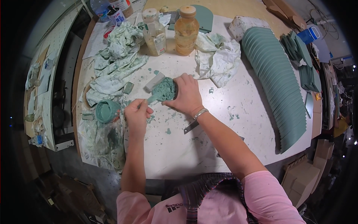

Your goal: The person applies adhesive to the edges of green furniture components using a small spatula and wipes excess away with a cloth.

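My left hand (137, 114) is closed around a green-coated spatula (152, 99), whose far end reaches into lumpy green paste (165, 89). Curled about the right side of that paste is my right hand (187, 93), thumb near and fingers far, gripping its container; the container's wall is mostly hidden by the hand. A grey rectangular block (154, 82) lies against the far left of the paste. To the left of my left hand stands an open jar (107, 111) smeared with green. Below my right wrist a dark metal strip (191, 127) lies on the tabletop.
A long curved row of green plates (274, 89) takes up the right side. Stained rags (121, 52) lie at the back left, another cloth (220, 56) at the back. Two capped bottles (186, 31) stand between them. The white table (167, 156) carries green crumbs and a small green block (128, 87).
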Available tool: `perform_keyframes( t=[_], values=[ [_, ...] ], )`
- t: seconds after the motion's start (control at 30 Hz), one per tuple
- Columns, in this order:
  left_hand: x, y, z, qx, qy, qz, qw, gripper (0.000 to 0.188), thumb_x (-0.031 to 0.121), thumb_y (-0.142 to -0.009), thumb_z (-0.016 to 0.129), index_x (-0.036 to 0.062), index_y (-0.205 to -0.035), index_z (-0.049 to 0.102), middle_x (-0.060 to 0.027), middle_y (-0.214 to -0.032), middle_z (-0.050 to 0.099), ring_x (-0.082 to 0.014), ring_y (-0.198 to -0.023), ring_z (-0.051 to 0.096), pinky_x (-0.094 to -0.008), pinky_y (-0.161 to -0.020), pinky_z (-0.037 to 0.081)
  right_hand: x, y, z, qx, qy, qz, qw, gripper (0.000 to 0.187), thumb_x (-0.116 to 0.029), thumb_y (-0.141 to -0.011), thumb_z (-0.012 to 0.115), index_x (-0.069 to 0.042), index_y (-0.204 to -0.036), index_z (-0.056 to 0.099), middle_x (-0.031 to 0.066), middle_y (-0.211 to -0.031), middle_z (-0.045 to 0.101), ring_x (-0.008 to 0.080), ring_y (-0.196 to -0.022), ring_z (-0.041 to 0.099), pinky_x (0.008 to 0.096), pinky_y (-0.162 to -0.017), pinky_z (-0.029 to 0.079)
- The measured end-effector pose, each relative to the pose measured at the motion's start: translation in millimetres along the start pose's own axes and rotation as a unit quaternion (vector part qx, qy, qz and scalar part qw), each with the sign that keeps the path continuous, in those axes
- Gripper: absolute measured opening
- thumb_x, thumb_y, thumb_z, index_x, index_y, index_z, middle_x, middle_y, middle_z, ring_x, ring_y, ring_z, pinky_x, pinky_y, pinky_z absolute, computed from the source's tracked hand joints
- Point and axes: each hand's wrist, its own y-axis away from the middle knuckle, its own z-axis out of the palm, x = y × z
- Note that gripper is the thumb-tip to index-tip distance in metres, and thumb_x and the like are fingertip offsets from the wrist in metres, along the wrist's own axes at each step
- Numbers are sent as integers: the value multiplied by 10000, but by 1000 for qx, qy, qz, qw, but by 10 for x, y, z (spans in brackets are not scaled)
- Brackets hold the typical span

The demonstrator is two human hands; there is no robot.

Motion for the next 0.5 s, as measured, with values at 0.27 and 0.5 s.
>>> perform_keyframes(
  t=[0.27,0.5],
  values=[
    [16,1,10,5,-9,6,1000,147,117,-961,623,-10,-922,686,-25,-636,620,-48,-503,463,-194,-476,340,19,8,15,8,-11,-4,1000,739,-429,-509,910,-46,-1061,604,109,-1041,518,310,-1030,502,411,-908,412],
    [67,34,18,17,-26,16,999,144,91,-953,615,-26,-919,692,-39,-632,626,-57,-501,482,-218,-493,382,30,13,19,17,-17,-8,1000,731,-413,-513,913,-51,-1064,596,110,-1031,514,319,-1012,502,419,-900,408]
  ],
)
